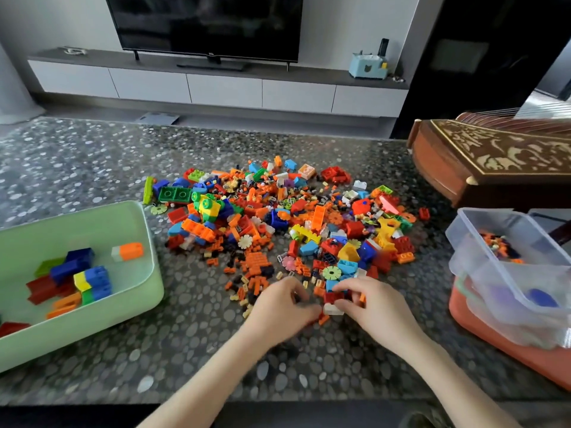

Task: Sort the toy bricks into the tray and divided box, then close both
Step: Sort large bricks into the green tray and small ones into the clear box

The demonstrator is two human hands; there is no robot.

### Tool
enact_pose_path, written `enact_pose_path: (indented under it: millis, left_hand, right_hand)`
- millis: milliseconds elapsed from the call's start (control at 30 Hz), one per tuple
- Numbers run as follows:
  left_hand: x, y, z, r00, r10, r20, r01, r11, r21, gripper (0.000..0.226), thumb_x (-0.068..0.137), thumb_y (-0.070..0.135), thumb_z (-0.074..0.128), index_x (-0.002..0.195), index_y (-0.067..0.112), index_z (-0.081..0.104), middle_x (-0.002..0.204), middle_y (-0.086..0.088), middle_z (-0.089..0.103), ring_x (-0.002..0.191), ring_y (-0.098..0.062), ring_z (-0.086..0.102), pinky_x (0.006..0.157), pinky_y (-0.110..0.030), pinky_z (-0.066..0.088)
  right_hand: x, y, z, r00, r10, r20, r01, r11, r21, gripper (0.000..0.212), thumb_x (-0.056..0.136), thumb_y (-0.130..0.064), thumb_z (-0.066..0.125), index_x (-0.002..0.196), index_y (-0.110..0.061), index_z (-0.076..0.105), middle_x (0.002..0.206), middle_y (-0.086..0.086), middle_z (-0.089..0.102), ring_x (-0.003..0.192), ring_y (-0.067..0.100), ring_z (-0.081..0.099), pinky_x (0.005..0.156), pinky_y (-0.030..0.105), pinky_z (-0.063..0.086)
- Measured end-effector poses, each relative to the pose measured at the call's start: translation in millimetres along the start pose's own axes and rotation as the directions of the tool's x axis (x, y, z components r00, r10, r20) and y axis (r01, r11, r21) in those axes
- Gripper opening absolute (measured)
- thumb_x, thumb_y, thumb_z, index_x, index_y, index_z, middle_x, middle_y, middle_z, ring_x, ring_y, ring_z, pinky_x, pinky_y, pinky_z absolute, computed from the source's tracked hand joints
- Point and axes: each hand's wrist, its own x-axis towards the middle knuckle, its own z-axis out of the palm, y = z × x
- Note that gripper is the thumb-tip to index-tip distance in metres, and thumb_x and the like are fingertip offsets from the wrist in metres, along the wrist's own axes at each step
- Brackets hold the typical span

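Flanking one brick pile [278, 217]: one green tray [92, 322], one clear box [475, 225]. Right grip [367, 304] pinches red brick [332, 296]; left grip [281, 307] blurred, hold unclear.

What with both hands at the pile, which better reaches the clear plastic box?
Likely the right hand, pinching a red plastic brick: the clear plastic box stands at its side, while the left hand sits nearer the pale green plastic tray.

Left hand [278, 307]: my fingers are motion-blurred; whether they hold anything cannot be determined. Right hand [367, 301]: my fingers pinch a red brick [333, 296] and cover its right side. Left of my hands, the green tray [92, 332] is cut by the frame edge. Right of them, the clear box [472, 239] is likewise cut; its contents blur behind plastic.
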Motion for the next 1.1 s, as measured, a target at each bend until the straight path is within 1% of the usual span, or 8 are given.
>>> enact_pose_path:
  millis: [100, 300, 433, 533, 800, 900, 1000, 1100]
  left_hand:
    - [1, -1, 13, 0.986, 0.162, -0.038, -0.143, 0.939, 0.312, 0.026, 0.085, 0.036, 0.064, 0.102, 0.018, 0.056, 0.102, 0.003, 0.049, 0.086, -0.015, 0.052, 0.065, -0.020, 0.039]
    - [8, 5, 16, 0.977, 0.194, -0.092, -0.149, 0.920, 0.362, 0.014, 0.091, 0.027, 0.056, 0.092, 0.014, 0.050, 0.099, -0.003, 0.049, 0.086, -0.021, 0.054, 0.065, -0.024, 0.038]
    - [12, 7, -2, 0.996, -0.022, -0.084, 0.016, 0.997, -0.079, 0.019, 0.086, 0.023, 0.061, 0.076, 0.010, 0.051, 0.071, -0.002, 0.056, 0.064, -0.015, 0.049, 0.055, -0.020, 0.035]
    - [11, 7, -19, 0.982, -0.177, 0.064, 0.179, 0.771, -0.611, 0.007, 0.083, 0.008, 0.062, 0.080, 0.002, 0.059, 0.069, -0.011, 0.065, 0.059, -0.019, 0.056, 0.048, -0.022, 0.039]
    - [9, 6, -22, 0.971, -0.221, 0.096, 0.225, 0.693, -0.685, 0.013, 0.083, 0.003, 0.062, 0.078, 0.005, 0.051, 0.069, -0.013, 0.066, 0.052, -0.018, 0.055, 0.034, -0.017, 0.030]
    - [9, 8, -20, 0.967, -0.231, 0.108, 0.240, 0.680, -0.692, 0.006, 0.083, 0.002, 0.061, 0.084, 0.002, 0.055, 0.072, -0.013, 0.070, 0.052, -0.016, 0.058, 0.036, -0.017, 0.034]
    - [10, 7, -21, 0.959, -0.254, 0.127, 0.266, 0.642, -0.719, 0.008, 0.080, -0.003, 0.055, 0.087, -0.003, 0.058, 0.075, -0.015, 0.072, 0.055, -0.017, 0.060, 0.037, -0.016, 0.037]
    - [10, 5, -20, 0.958, -0.261, 0.120, 0.262, 0.618, -0.741, 0.013, 0.078, -0.009, 0.048, 0.070, 0.001, 0.053, 0.068, -0.016, 0.068, 0.051, -0.018, 0.055, 0.034, -0.017, 0.031]
  right_hand:
    - [9, -4, 4, 0.998, -0.035, 0.042, 0.038, 0.995, -0.087, 0.024, 0.089, -0.043, 0.059, 0.111, -0.037, 0.064, 0.077, -0.013, 0.054, 0.071, 0.004, 0.051, 0.056, 0.014, 0.036]
    - [29, -16, 3, 0.991, -0.018, 0.131, 0.040, 0.986, -0.165, 0.015, 0.089, -0.042, 0.060, 0.094, -0.028, 0.064, 0.080, -0.013, 0.051, 0.071, 0.008, 0.050, 0.052, 0.018, 0.032]
    - [33, -13, 3, 0.998, -0.008, 0.062, 0.013, 0.996, -0.089, 0.017, 0.091, -0.037, 0.058, 0.082, -0.023, 0.063, 0.091, -0.012, 0.053, 0.077, 0.009, 0.055, 0.060, 0.021, 0.038]
    - [26, -6, 1, 0.999, -0.029, 0.045, 0.032, 0.998, -0.057, 0.020, 0.092, -0.039, 0.055, 0.094, -0.022, 0.066, 0.095, -0.011, 0.055, 0.081, 0.009, 0.056, 0.066, 0.023, 0.042]
    - [18, -10, 7, 0.992, -0.092, 0.088, 0.109, 0.969, -0.221, 0.024, 0.093, -0.037, 0.054, 0.109, -0.022, 0.063, 0.106, -0.006, 0.056, 0.094, 0.013, 0.054, 0.074, 0.026, 0.045]
    - [21, -9, 1, 0.999, 0.018, 0.051, -0.018, 1.000, 0.007, 0.023, 0.096, -0.033, 0.051, 0.105, -0.017, 0.063, 0.097, -0.005, 0.061, 0.081, 0.010, 0.057, 0.070, 0.025, 0.048]
    - [12, -4, -16, 0.950, 0.254, 0.181, -0.303, 0.612, 0.731, 0.019, 0.099, -0.020, 0.046, 0.105, -0.008, 0.060, 0.086, 0.006, 0.065, 0.062, 0.009, 0.049, 0.049, 0.021, 0.040]
    - [-8, 2, -22, 0.905, 0.277, 0.322, -0.372, 0.151, 0.916, 0.020, 0.099, -0.011, 0.042, 0.110, -0.009, 0.059, 0.077, 0.012, 0.063, 0.056, 0.013, 0.048, 0.041, 0.022, 0.033]
